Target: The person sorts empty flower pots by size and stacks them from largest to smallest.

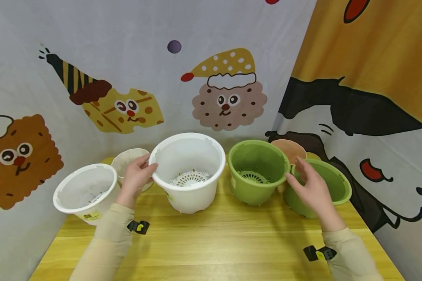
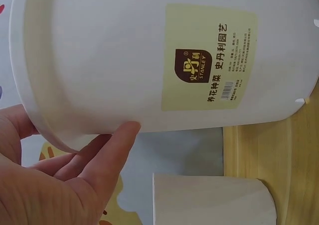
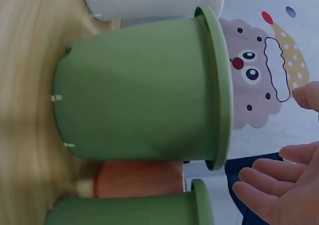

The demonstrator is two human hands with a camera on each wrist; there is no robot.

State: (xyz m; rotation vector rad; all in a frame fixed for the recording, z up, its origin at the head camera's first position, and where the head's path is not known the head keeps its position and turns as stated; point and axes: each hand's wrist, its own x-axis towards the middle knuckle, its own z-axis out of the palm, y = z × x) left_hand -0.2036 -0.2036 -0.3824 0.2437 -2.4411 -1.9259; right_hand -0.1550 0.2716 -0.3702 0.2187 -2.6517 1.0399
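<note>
A large white flowerpot (image 1: 193, 200), with slots in its base, stands upright near the middle of the table. My left hand (image 1: 135, 179) grips its left rim, thumb at the rim and fingers along the outer wall. In the left wrist view, a pale label (image 2: 212, 60) with printed writing shows on that wall. To the right is a green flowerpot (image 1: 251, 193). My right hand (image 1: 313, 187) is beside its right rim, fingers spread and holding nothing. The right wrist view has the fingers (image 3: 271, 180) apart from the pot. Another green flowerpot (image 1: 339, 187) stands partly behind that hand.
At the far left, a white flowerpot (image 1: 84, 175) stands tilted in view. A small cream pot (image 1: 126, 157) is partly hidden behind my left hand, and a small peach pot (image 1: 289, 147) sits behind the green ones. A cartoon-printed cloth (image 1: 133, 47) hangs behind the wooden table (image 1: 197, 249).
</note>
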